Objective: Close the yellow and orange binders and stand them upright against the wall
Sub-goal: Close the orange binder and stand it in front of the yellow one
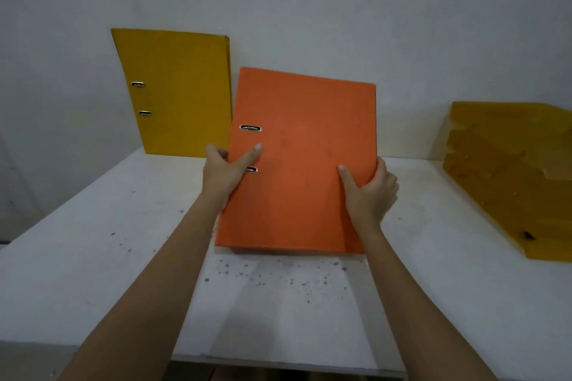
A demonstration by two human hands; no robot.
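The yellow binder (179,93) is closed and stands upright at the back of the table, leaning on the white wall (340,9). The orange binder (303,148) is closed and held tilted up in the air over the table's middle, its cover facing me, its lower edge just above the tabletop. My left hand (223,173) grips its left spine edge, thumb across the cover between the two metal slots. My right hand (370,192) grips the right edge, thumb on the cover.
A stack of translucent yellow letter trays (510,176) sits at the right, against the wall. The white table (123,241) is speckled with dark spots near its front. The wall space right of the yellow binder is bare.
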